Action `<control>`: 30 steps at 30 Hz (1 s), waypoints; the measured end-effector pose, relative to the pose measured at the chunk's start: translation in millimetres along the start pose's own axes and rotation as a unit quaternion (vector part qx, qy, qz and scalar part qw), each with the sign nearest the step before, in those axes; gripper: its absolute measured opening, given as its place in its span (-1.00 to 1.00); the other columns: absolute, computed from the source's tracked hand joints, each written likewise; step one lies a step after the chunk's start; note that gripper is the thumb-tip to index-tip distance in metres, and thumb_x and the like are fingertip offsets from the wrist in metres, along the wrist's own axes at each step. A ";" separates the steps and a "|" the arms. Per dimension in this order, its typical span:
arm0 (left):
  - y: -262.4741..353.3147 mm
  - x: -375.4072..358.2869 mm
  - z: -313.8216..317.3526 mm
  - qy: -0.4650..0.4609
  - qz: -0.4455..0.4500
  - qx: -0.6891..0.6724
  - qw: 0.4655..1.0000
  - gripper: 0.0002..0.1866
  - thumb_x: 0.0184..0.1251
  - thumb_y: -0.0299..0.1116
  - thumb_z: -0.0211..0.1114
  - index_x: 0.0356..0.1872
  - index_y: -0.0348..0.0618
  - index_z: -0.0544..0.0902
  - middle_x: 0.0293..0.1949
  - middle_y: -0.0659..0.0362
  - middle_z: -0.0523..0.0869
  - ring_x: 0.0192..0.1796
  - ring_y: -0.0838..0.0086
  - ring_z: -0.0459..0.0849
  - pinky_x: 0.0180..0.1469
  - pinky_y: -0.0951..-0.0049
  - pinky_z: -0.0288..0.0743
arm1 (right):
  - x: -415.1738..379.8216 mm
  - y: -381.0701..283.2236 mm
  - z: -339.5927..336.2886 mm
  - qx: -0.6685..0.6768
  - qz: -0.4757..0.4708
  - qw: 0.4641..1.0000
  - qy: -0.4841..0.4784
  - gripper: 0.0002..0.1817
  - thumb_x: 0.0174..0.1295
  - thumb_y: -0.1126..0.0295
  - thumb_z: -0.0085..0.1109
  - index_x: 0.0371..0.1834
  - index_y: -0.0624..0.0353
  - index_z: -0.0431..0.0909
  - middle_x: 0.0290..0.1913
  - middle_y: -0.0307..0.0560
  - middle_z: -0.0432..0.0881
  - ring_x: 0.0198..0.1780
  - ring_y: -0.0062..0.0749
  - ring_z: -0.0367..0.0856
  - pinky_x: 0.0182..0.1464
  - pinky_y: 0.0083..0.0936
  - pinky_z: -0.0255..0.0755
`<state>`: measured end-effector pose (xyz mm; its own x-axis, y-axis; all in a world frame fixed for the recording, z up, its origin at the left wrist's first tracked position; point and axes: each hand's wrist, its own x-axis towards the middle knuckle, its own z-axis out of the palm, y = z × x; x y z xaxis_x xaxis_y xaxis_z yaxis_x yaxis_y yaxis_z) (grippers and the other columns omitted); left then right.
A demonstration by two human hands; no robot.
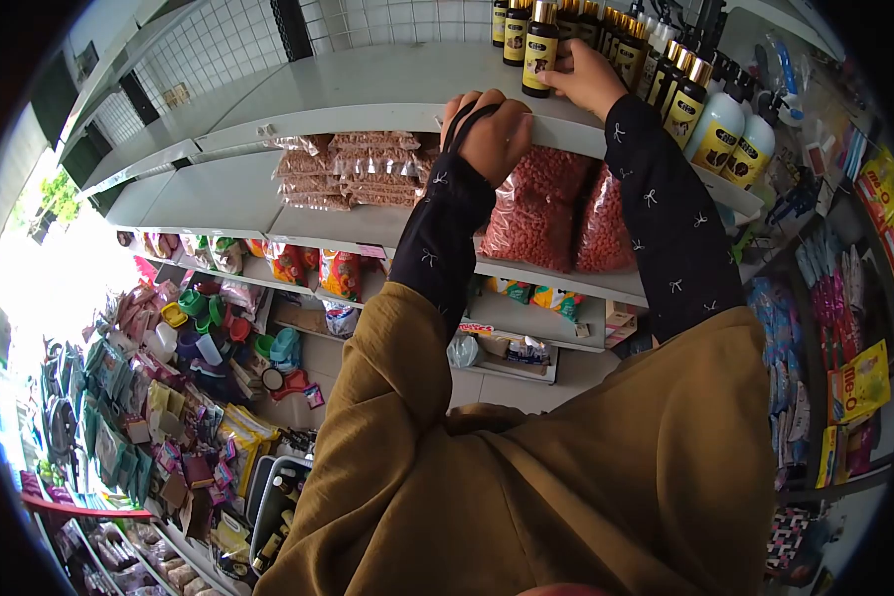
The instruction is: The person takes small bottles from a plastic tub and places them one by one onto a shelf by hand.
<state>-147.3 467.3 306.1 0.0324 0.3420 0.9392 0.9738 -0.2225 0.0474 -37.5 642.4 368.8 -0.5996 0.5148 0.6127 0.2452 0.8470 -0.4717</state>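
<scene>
My right hand (584, 77) is closed on a dark bottle (539, 50) with a gold cap and a yellow label, which stands upright at the front of the top shelf (368, 84). My left hand (495, 137) is curled into a fist at the shelf's front edge, just left of that bottle. A black strap (464, 121) loops across it. Whatever lies inside its fingers is hidden. More gold-capped bottles (515, 35) stand behind and to the right of the held one.
White pump bottles (717, 129) stand at the shelf's right end. Below are bags of red pellets (536, 211) and packs of brown pellets (353, 169). A bin of bottles (280, 497) sits low at left, near a pile of mixed goods (184, 397). Packets (857, 382) hang at right.
</scene>
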 end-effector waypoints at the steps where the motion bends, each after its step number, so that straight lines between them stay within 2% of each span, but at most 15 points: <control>1: 0.3 -0.1 0.0 -0.001 -0.002 0.002 1.000 -0.83 0.20 -0.25 0.21 -0.30 -0.07 0.68 -0.35 0.11 0.60 -0.20 0.14 0.56 -0.01 0.19 0.34 | 0.8 1.0 0.8 -0.017 -0.010 1.000 0.007 -0.45 0.06 0.22 0.41 -0.04 0.40 0.39 -0.12 0.14 0.64 -0.12 -0.15 0.68 -0.06 -0.35 0.55; 5: 1.5 0.3 0.3 -0.002 -0.007 0.005 1.000 -0.83 0.20 -0.25 0.21 -0.30 -0.07 0.68 -0.35 0.12 0.60 -0.20 0.15 0.57 -0.01 0.19 0.34 | 3.4 4.7 3.1 -0.032 -0.009 0.999 0.011 -0.43 0.06 0.20 0.41 -0.04 0.40 0.41 -0.08 0.18 0.63 -0.05 -0.09 0.65 0.02 -0.32 0.51; 18: 2.4 0.6 -0.3 0.006 -0.011 0.008 1.000 -0.83 0.20 -0.25 0.22 -0.32 -0.07 0.69 -0.35 0.12 0.60 -0.20 0.14 0.58 -0.02 0.18 0.35 | 3.6 3.1 3.5 -0.038 -0.018 0.999 0.016 -0.37 0.04 0.12 0.41 0.00 0.38 0.40 -0.07 0.19 0.62 -0.06 -0.08 0.65 0.01 -0.32 0.51; 21: 1.9 -0.5 -1.7 -0.019 -0.011 0.011 1.000 -0.81 0.20 -0.24 0.23 -0.24 -0.05 0.67 -0.30 0.12 0.61 -0.14 0.15 0.57 0.01 0.18 0.35 | -5.1 -3.3 0.7 -0.080 -0.015 0.996 0.034 -0.36 0.14 0.23 0.37 0.16 0.36 0.30 -0.06 0.13 0.62 -0.10 -0.26 0.67 -0.09 -0.42 0.56; 22: 0.9 -1.0 -2.7 -0.018 -0.015 0.017 1.000 -0.81 0.20 -0.24 0.23 -0.24 -0.05 0.67 -0.30 0.12 0.61 -0.14 0.15 0.57 0.01 0.18 0.35 | -11.7 -9.7 -0.7 -0.077 -0.020 0.996 0.029 -0.36 0.14 0.23 0.37 0.16 0.36 0.30 -0.06 0.13 0.62 -0.10 -0.26 0.67 -0.09 -0.42 0.56; 24: -2.8 0.5 -4.5 -0.035 0.017 0.012 0.999 -0.77 0.20 -0.26 0.23 -0.15 -0.05 0.65 -0.21 0.10 0.63 -0.08 0.15 0.56 0.06 0.16 0.34 | -31.6 -31.9 -9.3 0.045 -0.035 0.994 0.091 -0.35 0.19 0.24 0.34 0.22 0.35 0.27 0.04 0.18 0.57 0.01 -0.23 0.62 0.04 -0.40 0.52; 26: -2.3 -3.5 -10.5 -0.044 0.024 0.016 0.999 -0.74 0.20 -0.27 0.23 -0.10 -0.05 0.64 -0.17 0.09 0.63 -0.05 0.14 0.56 0.09 0.15 0.34 | -51.4 -44.6 -14.5 0.122 -0.157 0.968 0.150 -0.41 0.25 0.30 0.27 0.25 0.32 0.26 0.11 0.18 0.52 0.09 -0.27 0.57 0.12 -0.42 0.46; 28: 9.3 -12.7 -27.0 -0.020 0.026 0.001 0.999 -0.69 0.19 -0.31 0.24 -0.03 -0.08 0.61 -0.09 0.04 0.63 0.02 0.13 0.54 0.14 0.14 0.33 | -90.0 -80.8 -14.3 0.239 -0.181 0.936 0.185 -0.50 0.29 0.38 0.20 0.24 0.30 0.28 0.06 0.10 0.55 0.10 -0.34 0.55 0.19 -0.45 0.39; 30: 19.9 -36.1 -45.4 -0.012 0.018 0.006 1.000 -0.66 0.18 -0.33 0.24 0.01 -0.09 0.60 -0.04 0.02 0.62 0.06 0.13 0.53 0.17 0.14 0.33 | -131.1 -105.8 0.4 0.366 -0.144 0.900 0.188 -0.61 0.32 0.45 0.12 0.17 0.30 0.33 -0.02 0.01 0.57 0.03 -0.40 0.55 0.19 -0.50 0.37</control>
<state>-139.3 409.1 288.6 0.0725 0.3564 0.9315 0.9747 -0.2234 0.0097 14.9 485.3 338.1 -0.2242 0.4126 0.8829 -0.5289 0.7094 -0.4659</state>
